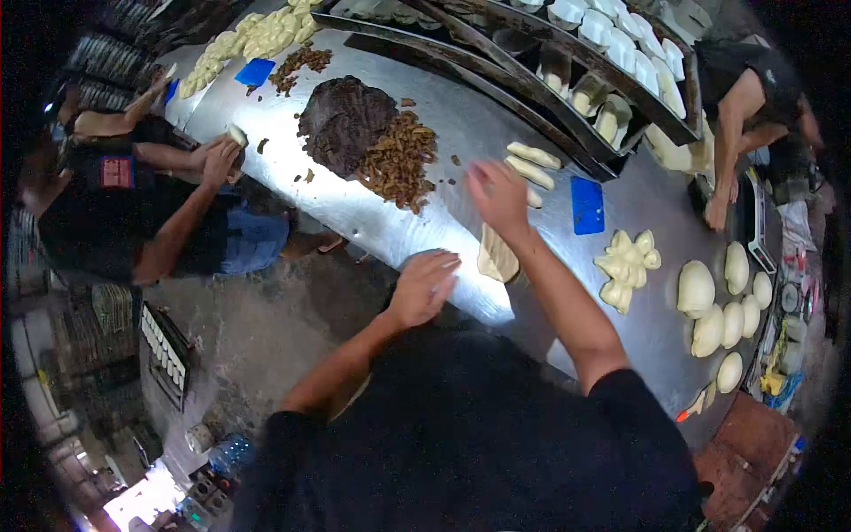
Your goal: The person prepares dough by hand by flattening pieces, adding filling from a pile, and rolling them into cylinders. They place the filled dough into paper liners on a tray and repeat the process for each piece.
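Observation:
My left hand (425, 288) is open at the near edge of the steel table, fingers stretched out and held together, left of a flattened piece of dough (498, 255). Over the table just beyond that dough is my right hand (498, 199), its fingers smeared by motion, so what they hold cannot be made out. My right forearm hides part of the dough. Several rolled dough sticks (534, 157) lie by the right hand. Farther left sit a dark brown mound of paste (346, 124) and a heap of chopped brown filling (399, 164).
A blue scraper (587, 205) and a cluster of dough lumps (628, 264) lie to the right, with several dough balls (697, 288) beyond. Metal racks (567, 97) of white molds line the far side. Co-workers' arms (182, 213) (729, 133) work at both sides.

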A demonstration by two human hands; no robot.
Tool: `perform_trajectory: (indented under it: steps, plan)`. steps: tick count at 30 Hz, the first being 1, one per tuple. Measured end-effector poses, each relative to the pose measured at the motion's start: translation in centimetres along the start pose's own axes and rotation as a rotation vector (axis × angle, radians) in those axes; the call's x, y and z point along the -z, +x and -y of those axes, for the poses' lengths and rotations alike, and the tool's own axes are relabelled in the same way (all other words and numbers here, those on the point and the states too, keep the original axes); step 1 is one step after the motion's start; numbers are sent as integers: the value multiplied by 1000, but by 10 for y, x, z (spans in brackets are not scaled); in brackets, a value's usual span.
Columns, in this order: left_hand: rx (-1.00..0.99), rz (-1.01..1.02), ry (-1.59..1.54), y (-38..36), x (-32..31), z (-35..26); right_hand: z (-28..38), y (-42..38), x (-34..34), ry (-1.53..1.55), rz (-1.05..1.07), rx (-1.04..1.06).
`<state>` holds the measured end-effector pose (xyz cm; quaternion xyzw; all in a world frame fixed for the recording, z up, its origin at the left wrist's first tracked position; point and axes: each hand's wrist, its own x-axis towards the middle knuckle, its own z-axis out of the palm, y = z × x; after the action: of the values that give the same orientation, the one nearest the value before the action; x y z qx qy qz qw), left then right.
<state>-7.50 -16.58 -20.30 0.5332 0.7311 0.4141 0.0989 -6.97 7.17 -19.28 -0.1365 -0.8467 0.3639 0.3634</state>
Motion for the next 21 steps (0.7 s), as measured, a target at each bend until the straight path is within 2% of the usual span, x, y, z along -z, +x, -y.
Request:
perform_trajectory:
  steps: [1,2,4,5,6,7,9,11,13,14,15,16,17,19,21]
  plan:
    - [116,-90,-17,-9,11,4,11,33,-20,28,42,91]
    - [114,-90,-21,-17,20,7,15,70,-47,57,87,190]
    - [384,-106,-146,-27,32,12,-4,124,-113,-38,194,303]
    - [376,-102,-144,-33,34,13,-5,149,-136,-127,346,226]
    - [480,-134,-193,-39,36,13,-6,169,-154,-216,496,145]
    - [583,-167,-241,-39,39,17,-12,178,-173,-218,485,144]
    - [632,-203,-276,-38,41,22,-23,176,-204,-336,582,175]
    - [704,-232,-316,-45,43,27,-26,170,-213,-370,579,155]
    - [718,-283,-357,-50,36,42,-19,165,-190,-348,582,146]
    - [569,-265,-229,-44,39,43,-19,165,-177,-351,616,135]
    - [623,-249,-267,-44,38,45,-18,162,-164,-353,654,123]
    - [666,-214,-244,-27,47,30,1,154,-124,-205,505,36]
    - [637,-163,-194,-15,52,21,-4,141,-100,-124,313,126]
    - [600,-225,-297,3,44,13,20,104,-21,-47,305,-33]
    - [562,-225,-361,18,26,7,19,45,40,-43,316,46]
